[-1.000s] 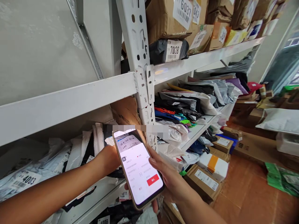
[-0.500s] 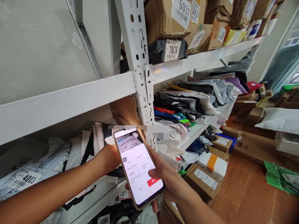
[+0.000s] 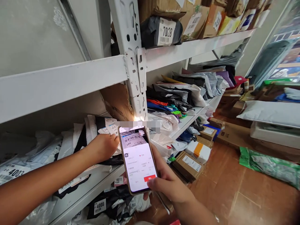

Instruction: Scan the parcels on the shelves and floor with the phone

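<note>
A smartphone (image 3: 139,162) in a thin case rests in my right hand (image 3: 164,181), its thumb at the red button low on the lit screen. The screen's top strip shows a barcode label; text lines fill the white part below. My left hand (image 3: 106,147) is closed at the edge of a dark parcel bag (image 3: 99,122) on the shelf, just left of the phone. White printed labels (image 3: 109,128) show above its knuckles. The phone hides its fingertips.
A white metal post (image 3: 133,62) and crossbeam (image 3: 63,81) stand close ahead. Bagged parcels (image 3: 51,153) line the left shelf; more bags (image 3: 187,90) fill the right one. Boxes (image 3: 192,26) sit above. Cartons (image 3: 188,165) and a green package (image 3: 269,167) lie on the brown floor.
My view has shifted, so the shelves appear higher and further left. My left hand shows more fully beside the phone. The right thumb has moved to the red button's lower edge.
</note>
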`<action>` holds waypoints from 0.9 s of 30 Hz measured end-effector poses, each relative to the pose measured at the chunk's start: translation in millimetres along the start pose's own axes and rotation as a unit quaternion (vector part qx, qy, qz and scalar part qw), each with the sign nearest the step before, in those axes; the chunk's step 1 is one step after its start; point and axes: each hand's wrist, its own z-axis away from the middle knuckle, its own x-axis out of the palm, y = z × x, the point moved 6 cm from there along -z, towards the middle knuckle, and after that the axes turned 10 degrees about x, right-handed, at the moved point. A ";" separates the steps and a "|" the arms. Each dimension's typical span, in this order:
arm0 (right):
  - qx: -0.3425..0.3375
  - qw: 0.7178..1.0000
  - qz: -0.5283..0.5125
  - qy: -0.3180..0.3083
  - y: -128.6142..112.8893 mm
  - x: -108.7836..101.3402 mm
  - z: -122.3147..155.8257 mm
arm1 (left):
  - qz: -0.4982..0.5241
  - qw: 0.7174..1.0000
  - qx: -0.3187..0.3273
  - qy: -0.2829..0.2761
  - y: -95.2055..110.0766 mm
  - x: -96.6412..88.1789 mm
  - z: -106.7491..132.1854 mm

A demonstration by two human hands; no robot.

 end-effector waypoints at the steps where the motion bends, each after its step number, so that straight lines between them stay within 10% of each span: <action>1: -0.004 1.000 0.002 0.007 0.3 -1.2 1.4 | -0.004 1.000 -0.006 -0.018 0.5 -3.2 -1.1; 8: -0.009 0.999 -0.001 0.047 3.4 -7.8 10.9 | -0.046 0.996 -0.021 -0.070 7.6 -9.9 -3.7; 27: 0.069 0.957 -0.114 0.259 22.1 -30.7 56.7 | -0.132 0.988 0.014 0.081 16.8 -4.8 5.9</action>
